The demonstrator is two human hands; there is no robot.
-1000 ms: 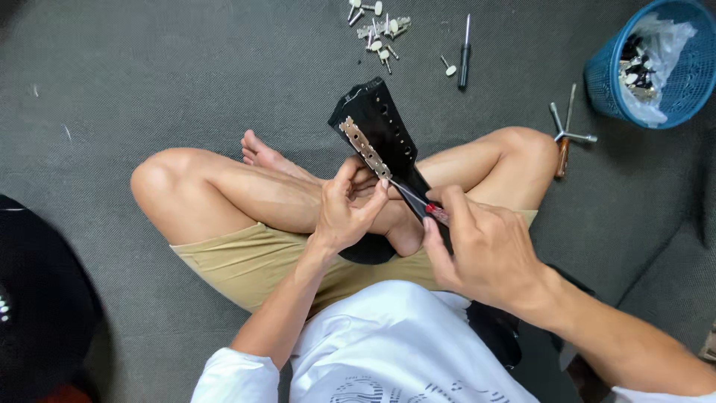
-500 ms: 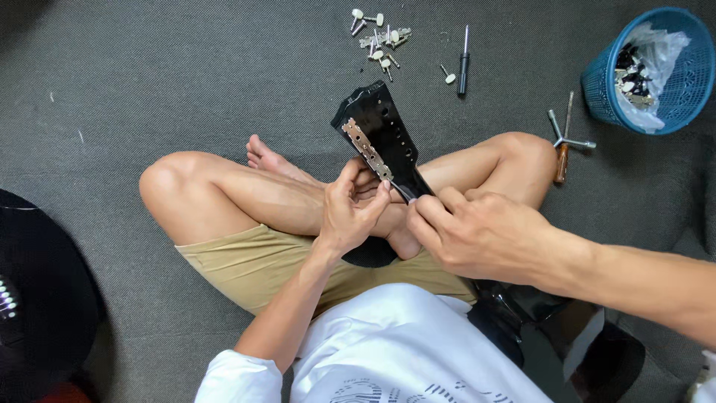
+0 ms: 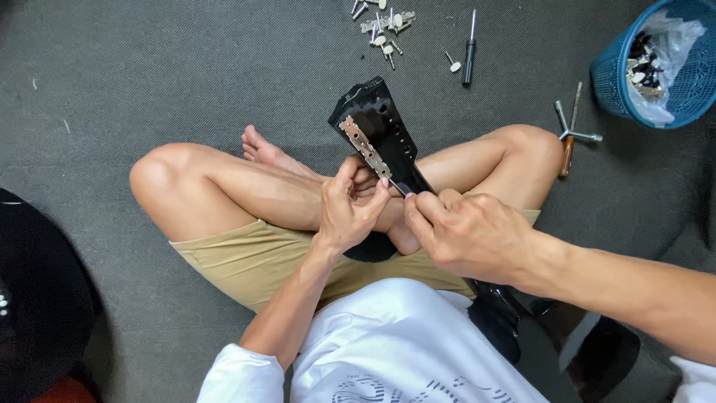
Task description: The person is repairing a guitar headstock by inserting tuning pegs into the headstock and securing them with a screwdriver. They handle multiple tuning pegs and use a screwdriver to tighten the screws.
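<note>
I sit cross-legged on grey carpet with a black guitar headstock (image 3: 382, 119) resting across my legs, its top pointing away from me. A silver metal tuner plate (image 3: 359, 139) runs along its left edge. My left hand (image 3: 349, 213) pinches the headstock at the lower end of that plate with thumb and forefinger. Just right of it, my right hand (image 3: 470, 235) is closed around a thin screwdriver (image 3: 398, 186). The shaft tip touches the plate's lower end, and the handle is hidden in my fist.
A pile of loose silver tuning pegs (image 3: 384, 26) and a black screwdriver (image 3: 469, 48) lie on the carpet ahead. A cross-shaped wrench (image 3: 570, 130) lies by my right knee. At the far right stands a blue basket (image 3: 690, 93). A dark rounded object (image 3: 37, 298) sits at the left.
My right hand has turned and closed tighter on the tool, so the red handle no longer shows. The right forearm has swung lower and to the right. The left hand stays pinched in place.
</note>
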